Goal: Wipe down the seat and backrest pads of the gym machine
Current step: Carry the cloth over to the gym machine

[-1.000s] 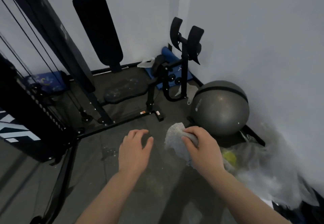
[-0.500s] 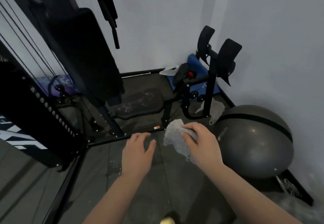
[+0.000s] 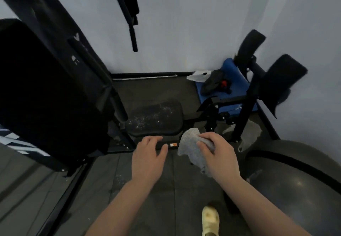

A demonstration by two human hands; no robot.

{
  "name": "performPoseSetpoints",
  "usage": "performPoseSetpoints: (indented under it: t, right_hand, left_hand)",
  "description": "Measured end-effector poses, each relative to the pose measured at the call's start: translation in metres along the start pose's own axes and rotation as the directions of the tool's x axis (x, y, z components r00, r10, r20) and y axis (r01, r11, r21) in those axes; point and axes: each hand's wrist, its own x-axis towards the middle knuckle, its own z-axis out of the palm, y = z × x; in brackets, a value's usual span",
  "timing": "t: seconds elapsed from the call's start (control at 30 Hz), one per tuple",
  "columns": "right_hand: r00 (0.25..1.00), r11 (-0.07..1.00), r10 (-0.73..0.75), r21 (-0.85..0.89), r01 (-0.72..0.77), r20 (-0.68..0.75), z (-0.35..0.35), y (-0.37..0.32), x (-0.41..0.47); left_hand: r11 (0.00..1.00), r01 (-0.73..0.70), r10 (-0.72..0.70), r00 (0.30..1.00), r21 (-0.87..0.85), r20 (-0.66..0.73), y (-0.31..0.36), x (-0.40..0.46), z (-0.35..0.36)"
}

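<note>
The black seat pad [image 3: 155, 119], speckled with pale dust, lies low in the middle of the view. The tall black backrest pad [image 3: 46, 91] rises at the left, close to the camera. My right hand [image 3: 217, 154] is shut on a crumpled grey cloth [image 3: 190, 147], held just in front of the seat's right corner. My left hand [image 3: 147, 154] hovers with fingers apart over the black frame bar in front of the seat, holding nothing.
A large grey exercise ball [image 3: 299, 180] fills the lower right. Black leg-roller pads [image 3: 280, 80] on a post stand at the right, over a blue mat [image 3: 228, 95]. A bar handle [image 3: 129, 14] hangs overhead. My shoe [image 3: 210, 219] shows on the dark floor.
The view has closed in on the machine: seat and backrest pads are larger and nearer. Both hands have advanced toward the seat's front edge, the cloth still in my right hand.
</note>
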Motion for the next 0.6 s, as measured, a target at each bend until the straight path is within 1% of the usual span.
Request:
performPoseSetpoints:
  t: [0.17,0.33,0.5,0.6]
  right_hand:
    - [0.988,0.995,-0.094,0.024,0.092,0.121,0.001,0.019,0.086]
    - [0.956,0.976,-0.218,0.055,0.212,0.196,0.007,0.024,0.169]
    - [0.925,0.964,-0.26,0.133,0.231,0.277,0.032,0.014,0.222]
    - [0.902,0.953,-0.298,0.152,0.262,0.312,0.051,0.005,0.249]
  left_hand:
    - [0.991,0.132,-0.131,0.988,0.013,-0.082,0.015,0.049,0.022]
    - [0.973,0.223,-0.229,0.955,-0.051,-0.189,0.033,0.101,0.03]
    - [0.951,0.305,-0.306,0.918,-0.045,-0.251,0.035,0.131,0.028]
    - [0.948,0.317,-0.315,0.906,-0.039,-0.284,0.032,0.156,0.024]
